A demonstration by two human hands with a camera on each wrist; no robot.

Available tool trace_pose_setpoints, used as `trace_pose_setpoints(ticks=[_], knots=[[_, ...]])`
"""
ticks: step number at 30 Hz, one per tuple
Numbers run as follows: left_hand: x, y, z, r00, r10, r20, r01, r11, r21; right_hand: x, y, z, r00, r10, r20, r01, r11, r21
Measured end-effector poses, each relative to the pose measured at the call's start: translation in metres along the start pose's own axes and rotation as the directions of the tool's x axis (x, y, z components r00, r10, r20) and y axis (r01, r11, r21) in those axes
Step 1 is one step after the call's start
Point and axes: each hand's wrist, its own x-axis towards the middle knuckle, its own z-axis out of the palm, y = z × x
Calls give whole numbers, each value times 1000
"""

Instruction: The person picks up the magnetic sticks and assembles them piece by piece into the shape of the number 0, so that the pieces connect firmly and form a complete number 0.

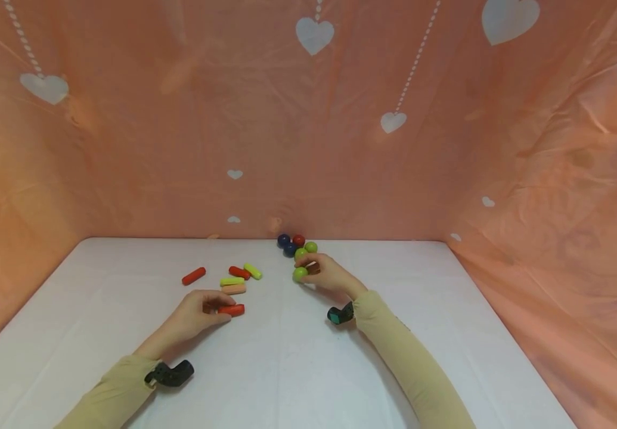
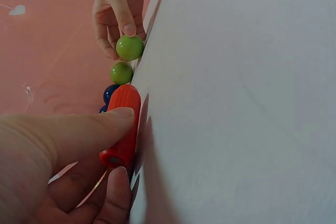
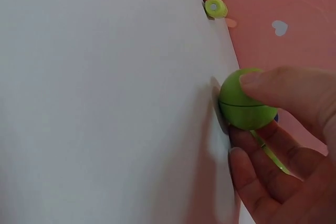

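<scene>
In the head view my left hand (image 1: 197, 314) pinches a short red cylinder (image 1: 236, 310) close to the white tabletop. The left wrist view shows the thumb on top of this ribbed red cylinder (image 2: 124, 129), with fingertips below it. My right hand (image 1: 332, 276) holds a green ball (image 1: 300, 274) between thumb and fingers; a dark seam line circles the ball (image 3: 244, 100) in the right wrist view. Just beyond that hand sit two more green balls (image 1: 311, 246), two dark blue balls (image 1: 290, 249) and a red ball (image 1: 298, 240).
Beyond my left hand lie a peach cylinder (image 1: 233, 289), two yellow-green cylinders (image 1: 253, 271), a red cylinder (image 1: 239, 272) and another red one (image 1: 194, 276) further left. A peach cloth (image 1: 179, 149) with white hearts rises behind the white table (image 1: 281, 369) and at both sides.
</scene>
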Motion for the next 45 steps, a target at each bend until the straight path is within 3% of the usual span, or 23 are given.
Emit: trace_pose_setpoints(ticks=[13, 19, 23, 30, 33, 39, 45], knots=[[1, 6, 0, 1000, -21, 23, 22, 998, -56, -7, 4, -5, 1000, -15, 3, 15, 1000, 27], [7, 11, 6, 999, 31, 45, -28, 998, -50, -12, 5, -10, 1000, 27, -2, -26, 999, 29], [11, 16, 9, 1000, -4, 31, 6, 998, -67, -18, 3, -14, 1000, 12, -2, -12, 999, 38], [27, 24, 18, 999, -41, 17, 43, 990, -134, -31, 1, -23, 1000, -29, -4, 30, 992, 123], [34, 27, 23, 997, -79, 6, 78, 981, -180, -39, 2, -28, 999, -45, 3, 44, 988, 146], [48, 30, 32, 995, -97, -17, 89, 957, -275, -54, 6, -35, 999, -45, 9, 43, 986, 161], [60, 31, 41, 994, -102, -26, 92, 959, -267, -63, 8, -36, 999, -40, 5, 38, 979, 198]])
